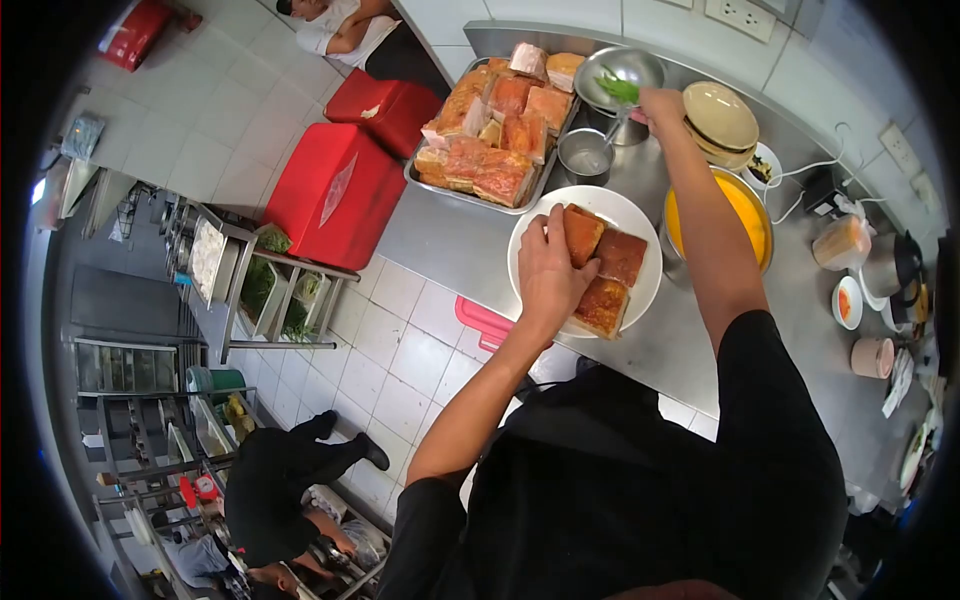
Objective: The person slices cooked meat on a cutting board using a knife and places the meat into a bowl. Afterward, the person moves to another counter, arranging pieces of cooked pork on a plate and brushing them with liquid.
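Observation:
A white plate (648, 292) on the steel counter bears several square, browned slabs of roast pork belly (622, 258). My left hand (550, 272) is bent over the left side of the plate, its fingers and thumb closed around a pork belly slab (583, 236). Further back, my right hand (662, 108) is closed on a thin metal handle (622, 120) that slants down to a small metal pot (586, 154); the utensil's lower end is hard to make out. Green leaves (617, 88) show in a steel bowl (638, 66) just left of that hand.
A metal tray (520, 207) piled with pork belly stands left of the bowl. Stacked beige plates (720, 112) and a pot of yellow liquid (732, 215) are on the right. Red bins (318, 190) stand beyond the counter. Another person (270, 490) bends at shelving, lower left.

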### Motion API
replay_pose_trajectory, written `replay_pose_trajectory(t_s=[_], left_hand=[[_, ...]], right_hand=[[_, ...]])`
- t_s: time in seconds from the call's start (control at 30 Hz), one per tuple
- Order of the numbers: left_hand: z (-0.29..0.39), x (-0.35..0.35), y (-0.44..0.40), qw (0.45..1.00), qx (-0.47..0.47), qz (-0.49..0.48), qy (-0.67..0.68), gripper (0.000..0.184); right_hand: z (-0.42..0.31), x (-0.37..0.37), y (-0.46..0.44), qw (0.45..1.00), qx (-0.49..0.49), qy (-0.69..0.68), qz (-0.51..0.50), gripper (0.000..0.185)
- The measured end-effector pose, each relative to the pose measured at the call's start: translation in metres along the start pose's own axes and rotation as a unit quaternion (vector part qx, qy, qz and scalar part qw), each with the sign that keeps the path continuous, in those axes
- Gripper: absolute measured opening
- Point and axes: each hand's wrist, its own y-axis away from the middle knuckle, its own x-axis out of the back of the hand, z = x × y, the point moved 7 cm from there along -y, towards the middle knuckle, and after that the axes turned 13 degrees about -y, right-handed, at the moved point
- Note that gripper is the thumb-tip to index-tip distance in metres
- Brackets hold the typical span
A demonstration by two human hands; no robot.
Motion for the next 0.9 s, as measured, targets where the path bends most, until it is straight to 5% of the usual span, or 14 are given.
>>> replay_pose_trajectory(t_s=[0.17,0.23,0.4,0.53,0.6,0.7,0.77,0.83,0.9], left_hand=[[-0.003,-0.007,0.0,1.0,0.019,-0.009,-0.003,0.087],[-0.004,-0.008,-0.001,0.999,0.029,-0.012,-0.009,0.085],[-0.005,-0.005,-0.002,0.999,0.036,0.01,-0.012,0.08],[-0.023,-0.006,-0.004,0.995,0.065,0.043,0.06,0.072],[-0.03,-0.002,-0.005,0.992,0.066,0.066,0.085,0.07],[-0.057,-0.011,-0.01,0.967,0.172,-0.011,0.187,0.061],[-0.085,-0.033,-0.006,0.836,0.296,-0.051,0.459,0.065],[-0.086,-0.019,-0.002,0.8,0.313,-0.04,0.51,0.054],[-0.085,-0.018,0.007,0.656,0.34,-0.073,0.67,0.042]], right_hand=[[-0.054,-0.017,0.012,0.993,0.08,0.061,-0.06,0.027],[-0.065,-0.048,0.028,0.985,0.087,-0.028,-0.144,0.029],[-0.042,-0.105,0.062,0.965,-0.045,-0.07,-0.249,0.034],[-0.049,-0.081,0.036,0.953,0.087,0.211,-0.201,0.029],[-0.044,-0.069,-0.015,0.834,0.217,0.468,-0.195,0.035],[-0.054,-0.043,-0.01,0.808,0.201,0.535,-0.142,0.036],[-0.045,-0.039,-0.013,0.801,0.16,0.549,-0.176,0.035],[-0.036,-0.042,-0.015,0.793,0.124,0.558,-0.211,0.035],[-0.028,-0.045,-0.016,0.757,0.129,0.608,-0.202,0.037]])
